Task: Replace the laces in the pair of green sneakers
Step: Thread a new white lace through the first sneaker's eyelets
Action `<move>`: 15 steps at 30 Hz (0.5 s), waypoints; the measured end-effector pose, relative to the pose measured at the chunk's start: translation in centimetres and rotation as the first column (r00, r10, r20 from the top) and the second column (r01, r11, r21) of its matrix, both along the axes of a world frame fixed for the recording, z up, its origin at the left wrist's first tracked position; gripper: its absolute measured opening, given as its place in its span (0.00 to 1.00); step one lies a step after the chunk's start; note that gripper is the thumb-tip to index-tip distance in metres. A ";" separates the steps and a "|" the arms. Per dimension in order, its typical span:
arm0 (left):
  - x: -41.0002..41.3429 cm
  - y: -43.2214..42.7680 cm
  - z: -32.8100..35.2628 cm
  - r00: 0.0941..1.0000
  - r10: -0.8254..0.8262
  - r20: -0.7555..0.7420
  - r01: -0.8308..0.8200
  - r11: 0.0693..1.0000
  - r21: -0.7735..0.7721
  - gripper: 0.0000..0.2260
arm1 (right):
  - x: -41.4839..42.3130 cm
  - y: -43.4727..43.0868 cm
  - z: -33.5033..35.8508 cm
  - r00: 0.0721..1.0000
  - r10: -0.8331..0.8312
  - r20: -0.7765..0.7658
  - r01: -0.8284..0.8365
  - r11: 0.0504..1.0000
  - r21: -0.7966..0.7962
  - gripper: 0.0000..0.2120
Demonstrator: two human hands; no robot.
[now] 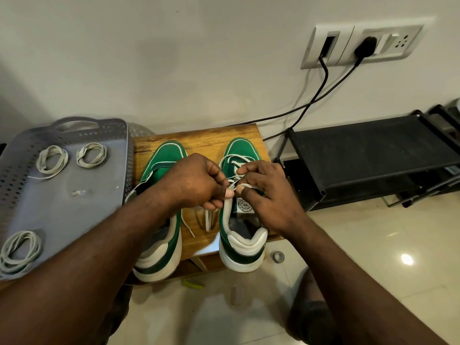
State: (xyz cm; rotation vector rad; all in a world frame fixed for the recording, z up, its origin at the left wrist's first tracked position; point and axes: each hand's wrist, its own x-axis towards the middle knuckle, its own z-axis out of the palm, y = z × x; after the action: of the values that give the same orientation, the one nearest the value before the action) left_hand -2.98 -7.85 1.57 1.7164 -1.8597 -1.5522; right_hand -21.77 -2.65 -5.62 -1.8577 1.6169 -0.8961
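On the wooden stool [206, 138], the green sneakers sit side by side, toes to the wall. I see my left hand [199, 181] and right hand [266, 192] meeting over the right sneaker [242, 232], both pinching its white lace [232, 158] near the tongue. My left forearm covers much of the left sneaker [164, 155]. Coiled laces [52, 159] lie in a grey tray [74, 207] just left, and a black rack [361, 150] stands to the right. Both shoes have white soles and heel collars.

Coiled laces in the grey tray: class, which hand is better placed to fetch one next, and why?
Left, probably. The left hand sits nearer the tray, which lies on that side; the right hand would have to cross the left sneaker. Both hands pinch the lace of the right sneaker.
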 end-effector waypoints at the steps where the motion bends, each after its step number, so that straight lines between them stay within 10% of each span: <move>1: 0.1 0.0 0.0 1.000 0.015 -0.010 -0.015 1.000 0.015 0.06 | 0.1 0.0 -0.1 1.000 -0.009 -0.016 0.009 1.000 -0.002 0.13; 15: 0.2 0.0 -0.1 0.988 0.131 -0.088 -0.120 0.985 0.121 0.07 | 0.8 0.5 0.1 0.976 -0.136 -0.169 0.120 0.988 -0.099 0.22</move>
State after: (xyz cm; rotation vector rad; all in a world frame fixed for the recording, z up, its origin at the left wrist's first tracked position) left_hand -2.82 -7.88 1.50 1.7367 -1.6132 -1.6894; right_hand -20.94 -2.16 -5.53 -1.9581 1.8493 -0.8912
